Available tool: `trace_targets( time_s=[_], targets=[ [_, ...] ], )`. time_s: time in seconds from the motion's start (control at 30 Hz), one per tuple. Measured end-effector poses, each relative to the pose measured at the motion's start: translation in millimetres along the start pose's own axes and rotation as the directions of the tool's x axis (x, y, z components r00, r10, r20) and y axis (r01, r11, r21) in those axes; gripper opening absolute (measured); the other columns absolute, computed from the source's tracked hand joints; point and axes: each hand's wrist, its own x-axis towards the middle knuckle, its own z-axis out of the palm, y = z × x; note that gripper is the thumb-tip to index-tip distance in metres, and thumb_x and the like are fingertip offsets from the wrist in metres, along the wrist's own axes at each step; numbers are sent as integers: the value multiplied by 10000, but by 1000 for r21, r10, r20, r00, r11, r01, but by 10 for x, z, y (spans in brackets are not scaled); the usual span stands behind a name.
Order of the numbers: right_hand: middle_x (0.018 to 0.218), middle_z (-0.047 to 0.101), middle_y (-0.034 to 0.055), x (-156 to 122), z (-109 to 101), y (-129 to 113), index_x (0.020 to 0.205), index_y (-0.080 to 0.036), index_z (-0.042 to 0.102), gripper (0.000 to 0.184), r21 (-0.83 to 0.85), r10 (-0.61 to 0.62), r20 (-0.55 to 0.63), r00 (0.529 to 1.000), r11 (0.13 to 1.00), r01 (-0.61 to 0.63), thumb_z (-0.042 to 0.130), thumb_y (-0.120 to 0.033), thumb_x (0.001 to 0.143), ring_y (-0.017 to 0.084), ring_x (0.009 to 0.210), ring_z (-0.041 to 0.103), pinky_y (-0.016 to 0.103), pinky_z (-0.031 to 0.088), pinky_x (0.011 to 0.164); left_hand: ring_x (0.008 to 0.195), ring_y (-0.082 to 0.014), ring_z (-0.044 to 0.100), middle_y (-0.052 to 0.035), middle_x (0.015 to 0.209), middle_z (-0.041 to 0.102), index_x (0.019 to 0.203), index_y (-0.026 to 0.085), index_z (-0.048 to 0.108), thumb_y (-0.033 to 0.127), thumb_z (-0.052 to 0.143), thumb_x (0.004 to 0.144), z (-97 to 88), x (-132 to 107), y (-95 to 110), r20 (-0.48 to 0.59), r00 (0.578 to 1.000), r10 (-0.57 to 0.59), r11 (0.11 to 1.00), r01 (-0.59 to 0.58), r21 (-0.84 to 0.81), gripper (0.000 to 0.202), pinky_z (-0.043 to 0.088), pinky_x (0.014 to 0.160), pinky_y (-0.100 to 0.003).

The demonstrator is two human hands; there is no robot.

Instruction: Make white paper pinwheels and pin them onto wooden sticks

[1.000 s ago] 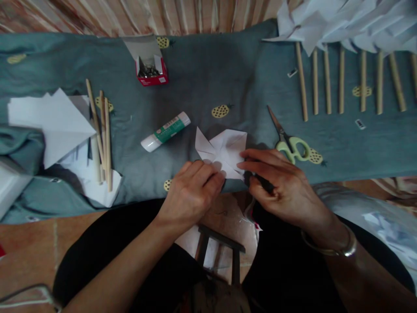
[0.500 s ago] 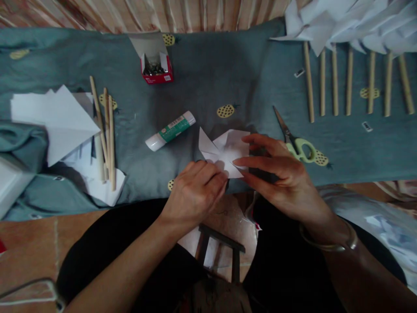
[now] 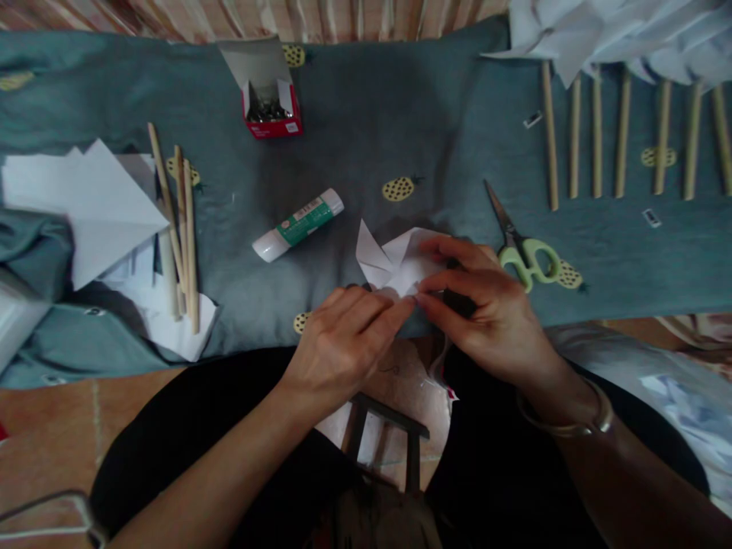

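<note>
A white paper pinwheel [image 3: 403, 263] with folded blades lies at the near edge of the cloth-covered table, between both hands. My left hand [image 3: 348, 335] is closed on its lower left part, the index finger reaching toward the middle. From the right, my right hand [image 3: 480, 301] pinches the paper's lower edge between thumb and fingertips, close to the left fingertip. The fingers hide part of the lower and right blades. Beyond the left hand lies a glue stick [image 3: 298, 225] with a green label. Scissors [image 3: 520, 248] with light green handles rest to the right of the right hand.
An open red box [image 3: 273, 122] of small metal pieces stands at the back. Wooden sticks [image 3: 188, 252] and white paper sheets [image 3: 108, 206] lie at the left. Finished paper pinwheels [image 3: 623, 38] on sticks are lined up at the back right. Below is a dark stool frame [image 3: 389, 415].
My right fingertips have drawn in toward the left index finger and now meet the paper's lower edge. The pinwheel has shifted slightly right. The view has moved a little.
</note>
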Motion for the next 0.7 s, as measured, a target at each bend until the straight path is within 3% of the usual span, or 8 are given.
trace_targets(
  time_s=[0.2,0.33,0.5,0.7],
  targets=[
    [1256,592,38,4,35,-41,825,-270,646,33,-77,-2,-7,1000,997,2,632,-242,833,250,1127,557,469,481,960,803,-167,624,-73,917,691,1054,125,620,113,563,892,12,6,-6,-5,1000,5,1000,-5,-6,172,517,696,-317],
    [1240,604,91,7,52,-87,792,-243,632,51,-103,-4,-57,998,995,-2,632,-200,820,283,1126,565,504,485,950,825,-176,635,-90,920,692,1049,110,626,119,559,894,14,27,2,-3,1000,-14,1000,14,-14,169,540,711,-328],
    [1219,602,63,11,85,-106,787,-264,616,65,-130,27,-71,997,991,-36,622,-207,818,285,1112,568,523,498,939,846,-186,649,-99,958,697,1050,105,623,135,587,883,22,37,7,-25,999,-22,999,22,-23,174,558,720,-336],
    [1219,605,90,15,103,-119,787,-242,621,44,-133,48,-82,995,989,-59,633,-204,807,277,1083,572,504,505,932,825,-180,646,-86,914,694,1022,106,631,117,583,880,42,41,5,-23,999,-35,999,35,-17,150,558,701,-321]
  ],
)
